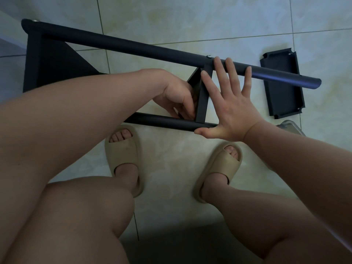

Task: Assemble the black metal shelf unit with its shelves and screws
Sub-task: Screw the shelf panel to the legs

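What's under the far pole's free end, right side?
A loose shelf lies on the tiles there, rim up. The pole crosses its far part and hides a strip of it. Whether the two touch cannot be told.

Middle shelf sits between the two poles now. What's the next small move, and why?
Probably fasten the shelf to the near pole with the left hand, the right hand bracing. The far pole already shows a screw at the shelf; the left fingers curl at the near corner, what they hold is hidden; the right hand lies flat across both poles.
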Tool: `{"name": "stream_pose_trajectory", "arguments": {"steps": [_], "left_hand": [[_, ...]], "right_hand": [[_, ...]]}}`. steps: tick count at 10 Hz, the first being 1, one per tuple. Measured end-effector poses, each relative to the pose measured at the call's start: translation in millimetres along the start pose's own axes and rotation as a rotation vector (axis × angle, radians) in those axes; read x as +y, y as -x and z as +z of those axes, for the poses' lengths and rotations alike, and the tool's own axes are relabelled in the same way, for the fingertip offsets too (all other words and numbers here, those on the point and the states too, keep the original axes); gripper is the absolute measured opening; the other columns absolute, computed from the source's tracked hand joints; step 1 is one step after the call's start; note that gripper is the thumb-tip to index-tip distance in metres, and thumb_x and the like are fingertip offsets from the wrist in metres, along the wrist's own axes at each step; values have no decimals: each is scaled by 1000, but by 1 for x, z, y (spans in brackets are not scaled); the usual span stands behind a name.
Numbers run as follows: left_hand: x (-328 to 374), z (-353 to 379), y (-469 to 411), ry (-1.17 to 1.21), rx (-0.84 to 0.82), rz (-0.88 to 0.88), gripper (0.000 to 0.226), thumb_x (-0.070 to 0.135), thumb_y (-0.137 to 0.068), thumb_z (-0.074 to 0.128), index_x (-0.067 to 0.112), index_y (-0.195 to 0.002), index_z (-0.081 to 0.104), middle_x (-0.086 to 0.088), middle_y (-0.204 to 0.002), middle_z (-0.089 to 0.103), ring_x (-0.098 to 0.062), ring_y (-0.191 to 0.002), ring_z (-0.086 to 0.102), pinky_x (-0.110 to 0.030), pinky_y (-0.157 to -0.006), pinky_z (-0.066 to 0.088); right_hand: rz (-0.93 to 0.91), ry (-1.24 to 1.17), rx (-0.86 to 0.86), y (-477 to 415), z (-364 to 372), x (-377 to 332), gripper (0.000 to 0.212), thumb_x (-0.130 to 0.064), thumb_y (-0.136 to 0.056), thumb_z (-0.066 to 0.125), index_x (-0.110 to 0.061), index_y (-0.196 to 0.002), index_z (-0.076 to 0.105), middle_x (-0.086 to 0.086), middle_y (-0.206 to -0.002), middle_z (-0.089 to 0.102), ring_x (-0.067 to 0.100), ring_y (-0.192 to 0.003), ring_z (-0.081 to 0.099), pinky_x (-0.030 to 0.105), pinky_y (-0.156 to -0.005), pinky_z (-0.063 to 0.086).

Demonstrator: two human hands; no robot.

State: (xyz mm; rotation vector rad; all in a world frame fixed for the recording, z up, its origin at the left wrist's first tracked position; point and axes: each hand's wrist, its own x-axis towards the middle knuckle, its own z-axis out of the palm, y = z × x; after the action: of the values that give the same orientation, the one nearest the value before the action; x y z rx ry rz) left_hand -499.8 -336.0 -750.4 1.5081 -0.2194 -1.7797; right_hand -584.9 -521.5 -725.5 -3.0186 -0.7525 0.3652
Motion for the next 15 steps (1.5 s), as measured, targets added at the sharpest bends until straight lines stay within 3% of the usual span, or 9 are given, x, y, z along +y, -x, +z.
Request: {"name": "stream_pose_trajectory", "arguments": {"steps": [1, 2, 5, 6, 8, 12, 15], "left_hand": [[0, -2, 3, -87, -11, -41, 27, 13, -94, 63, 11, -121, 68, -3, -115, 74, -17, -109, 70, -47, -109, 45], [1, -1, 3, -111, -8, -53, 26, 14, -94, 65, 12, -119, 69, -3, -113, 75, -17, -107, 71, -48, -110, 45], [6, -1, 5, -106, -11, -26, 17, 4, -93, 63, 11, -106, 71, -7, -109, 76, -18, -103, 72, -39, -103, 49], [6, -2, 4, -114, -8, -31, 18, 4, -93, 63, 12, -106, 71, -5, -107, 76, -17, -103, 72, -38, -100, 49], [4, -1, 3, -174, -26, -55, 27, 15, -92, 66, 11, -119, 70, -5, -113, 75, -19, -107, 71, -48, -109, 45], [9, -2, 7, -159, -6, -30, 20, 4, -92, 64, 11, -110, 70, -5, -110, 76, -16, -104, 72, -38, -101, 50], [8, -2, 8, -153, -7, -41, 20, 13, -94, 62, 13, -112, 72, -3, -110, 76, -16, -107, 71, -43, -108, 45]], "right_hand": [[-3, 4, 5, 0, 1, 0, 124, -92, -74, 39, -10, -163, 12, 26, -167, 2, 49, -153, -1, 78, -113, -1], [-4, 3, 8, 0, 0, 0, 124, -91, -74, 40, -10, -163, 12, 26, -167, 2, 49, -153, -1, 78, -114, -1], [-5, -6, 7, 0, -1, -1, 123, -91, -73, 39, -9, -162, 13, 27, -167, 3, 49, -153, -1, 77, -114, -2], [-2, -7, 4, 0, -1, -1, 124, -90, -72, 41, -10, -162, 13, 26, -167, 2, 49, -153, -1, 77, -114, -2], [0, -5, 0, 0, -1, -1, 124, -91, -72, 41, -9, -162, 14, 26, -167, 3, 49, -153, -1, 78, -113, -1], [0, -1, -11, 0, -2, -1, 124, -91, -73, 39, -10, -162, 12, 26, -167, 2, 49, -153, -2, 78, -113, 0], [0, -1, -3, 0, -1, -1, 124, -92, -73, 38, -10, -163, 12, 26, -167, 2, 49, -153, -1, 78, -113, 0]]}}
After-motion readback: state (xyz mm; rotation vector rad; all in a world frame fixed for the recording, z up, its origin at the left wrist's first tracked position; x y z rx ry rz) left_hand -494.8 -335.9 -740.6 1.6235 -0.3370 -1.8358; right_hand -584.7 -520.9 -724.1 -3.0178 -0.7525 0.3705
